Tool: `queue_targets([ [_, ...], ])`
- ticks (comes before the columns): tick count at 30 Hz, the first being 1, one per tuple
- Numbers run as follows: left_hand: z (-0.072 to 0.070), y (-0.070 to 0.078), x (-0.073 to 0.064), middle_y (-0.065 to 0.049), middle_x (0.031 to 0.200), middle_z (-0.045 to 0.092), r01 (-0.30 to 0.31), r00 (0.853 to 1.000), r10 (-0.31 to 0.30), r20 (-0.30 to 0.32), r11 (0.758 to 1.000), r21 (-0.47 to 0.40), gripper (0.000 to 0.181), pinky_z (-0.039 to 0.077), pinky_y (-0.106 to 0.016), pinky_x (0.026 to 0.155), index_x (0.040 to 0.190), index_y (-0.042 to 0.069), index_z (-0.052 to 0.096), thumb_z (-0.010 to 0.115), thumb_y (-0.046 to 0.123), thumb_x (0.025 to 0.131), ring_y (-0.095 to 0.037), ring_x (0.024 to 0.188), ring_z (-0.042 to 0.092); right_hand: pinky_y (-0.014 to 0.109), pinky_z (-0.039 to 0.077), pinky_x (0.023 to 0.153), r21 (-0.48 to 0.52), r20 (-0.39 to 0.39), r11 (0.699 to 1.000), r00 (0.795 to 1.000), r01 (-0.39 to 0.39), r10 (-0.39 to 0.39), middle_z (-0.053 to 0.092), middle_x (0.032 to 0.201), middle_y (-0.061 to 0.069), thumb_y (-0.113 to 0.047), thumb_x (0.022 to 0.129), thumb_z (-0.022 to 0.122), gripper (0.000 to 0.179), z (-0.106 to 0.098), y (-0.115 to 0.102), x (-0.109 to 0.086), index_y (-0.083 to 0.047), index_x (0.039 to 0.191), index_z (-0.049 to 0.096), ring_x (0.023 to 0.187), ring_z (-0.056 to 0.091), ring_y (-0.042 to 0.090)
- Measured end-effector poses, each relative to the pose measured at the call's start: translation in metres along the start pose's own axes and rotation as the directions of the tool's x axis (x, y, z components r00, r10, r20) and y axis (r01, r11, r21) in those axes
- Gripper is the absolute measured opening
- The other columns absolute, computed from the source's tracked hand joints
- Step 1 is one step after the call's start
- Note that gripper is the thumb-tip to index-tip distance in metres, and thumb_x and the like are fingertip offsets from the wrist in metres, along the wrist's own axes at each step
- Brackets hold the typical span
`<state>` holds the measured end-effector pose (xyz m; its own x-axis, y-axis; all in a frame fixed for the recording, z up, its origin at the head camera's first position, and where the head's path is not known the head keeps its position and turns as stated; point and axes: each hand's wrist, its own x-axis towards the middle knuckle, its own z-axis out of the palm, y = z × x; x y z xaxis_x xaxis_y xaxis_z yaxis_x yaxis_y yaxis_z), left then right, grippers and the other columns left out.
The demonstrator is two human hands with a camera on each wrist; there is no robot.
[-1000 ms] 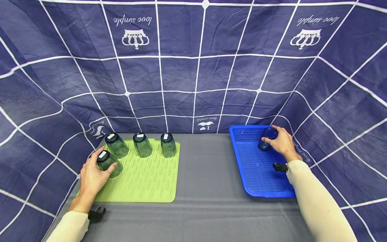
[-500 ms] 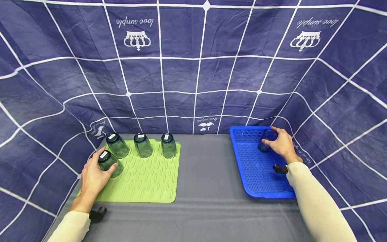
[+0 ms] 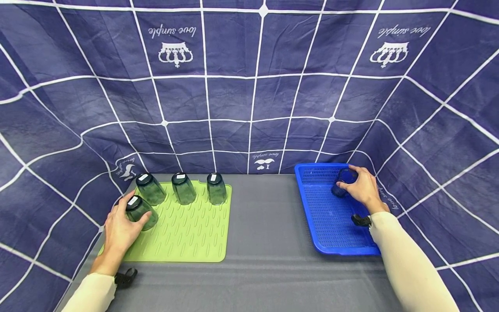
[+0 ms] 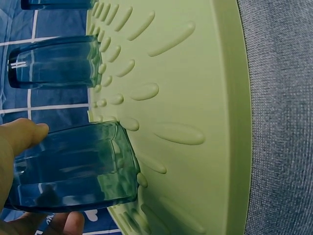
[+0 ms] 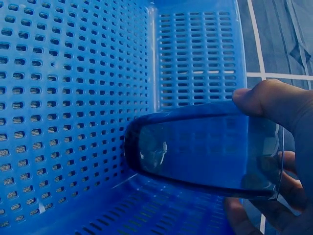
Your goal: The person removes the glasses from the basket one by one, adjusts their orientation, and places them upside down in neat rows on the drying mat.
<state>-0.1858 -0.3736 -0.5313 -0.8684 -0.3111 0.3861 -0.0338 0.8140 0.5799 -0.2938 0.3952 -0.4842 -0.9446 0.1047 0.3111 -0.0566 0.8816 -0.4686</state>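
On the green drying mat (image 3: 187, 236), my left hand (image 3: 121, 225) grips a dark tinted drinking glass (image 3: 141, 214) that stands upside down, rim on the mat. Thumb and fingers sit on opposite sides of this glass (image 4: 73, 166) in the left wrist view. Behind it are three similar upturned glasses, at left (image 3: 151, 189), middle (image 3: 183, 189) and right (image 3: 216, 189). Inside the blue basket (image 3: 329, 250), my right hand (image 3: 365, 186) holds another tinted glass (image 3: 345, 182) near its rim. The right wrist view shows that glass (image 5: 195, 152) base down, close to the basket's corner.
A grey cloth (image 3: 265, 225) covers the table between the mat and the basket. Blue checked fabric (image 3: 234, 95) hangs behind and along both sides. Black wrist straps (image 3: 125, 277) show at the sleeves.
The head view has shifted slightly. Both hands keep their hold and the glasses stay in about the same places.
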Motion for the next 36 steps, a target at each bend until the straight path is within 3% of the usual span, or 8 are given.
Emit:
queue_targets([
  [27, -0.001, 0.002, 0.002, -0.043, 0.152, 0.065, -0.018, 1.000, 0.018, -0.006, 1.000, -0.013, 0.095, 0.048, -0.084, 0.107, 0.171, 0.019, 0.056, 0.098, 0.020, 0.087, -0.072, 0.137, 0.061, 0.072, 0.050, 0.118, 0.026, -0.059, 0.998, 0.997, 0.048, -0.047, 0.071, 0.148, 0.037, -0.032, 0.084, 0.101, 0.084, -0.010, -0.015, -0.008, 0.004, 0.153, 0.069, 0.140, 0.066, 0.060],
  [36, -0.001, 0.002, 0.001, -0.043, 0.153, 0.064, -0.012, 1.000, 0.012, -0.003, 1.000, -0.004, 0.094, 0.048, -0.085, 0.107, 0.171, 0.019, 0.056, 0.098, 0.020, 0.087, -0.072, 0.138, 0.061, 0.073, 0.053, 0.111, 0.030, -0.090, 0.997, 0.993, 0.077, -0.074, 0.074, 0.143, 0.035, -0.033, 0.083, 0.102, 0.083, -0.018, -0.028, -0.011, 0.003, 0.152, 0.071, 0.135, 0.069, 0.060],
])
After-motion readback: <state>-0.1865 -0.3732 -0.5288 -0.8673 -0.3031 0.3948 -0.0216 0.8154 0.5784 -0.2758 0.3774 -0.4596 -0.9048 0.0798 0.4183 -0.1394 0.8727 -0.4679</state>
